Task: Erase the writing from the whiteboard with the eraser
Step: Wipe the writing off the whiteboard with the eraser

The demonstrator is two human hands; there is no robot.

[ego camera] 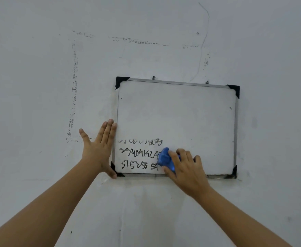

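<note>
Your small metal-framed whiteboard with black plastic corners [177, 111] hangs on the scuffed grey wall [39, 86]. Black handwritten digits [139, 154] fill its lower left. Your right hand [187, 170] curls its fingers [181, 152] tight around the blue eraser [165, 158], pressed beside the digits. Your left hand [98, 148] lies flat, fingers spread, against the whiteboard's left edge.

Whiteboard [177, 113], lower left: three rows of handwritten black digits [139, 154]. Top row, upper half wiped away, ends in what looks like "803". Middle row, roughly "35404142", its right end hidden behind the blue eraser [166, 158]. Bottom row, "515253" followed by a smeared "5". No printed labels or brands legible.
</note>
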